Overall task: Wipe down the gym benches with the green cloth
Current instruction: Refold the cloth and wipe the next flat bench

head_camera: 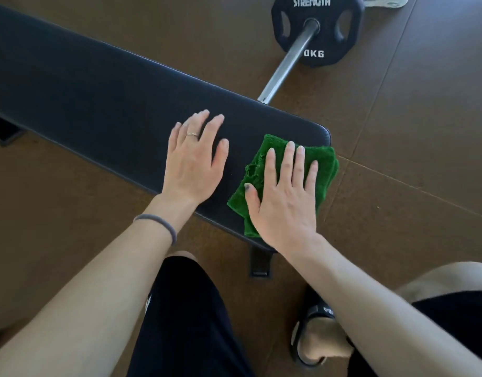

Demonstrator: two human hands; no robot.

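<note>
Head view: barbell (287, 61) lies on floor (425, 104) beyond bench (98, 99).

Your cloth (320, 165) deep green, the bench (98, 99) under it plain black, the floor (411, 104) brown, the weight plate (316, 34) black with white lettering, its bar (286, 65) silver-grey, your shorts (185, 317) black, your wristband (163, 227) grey.
</note>
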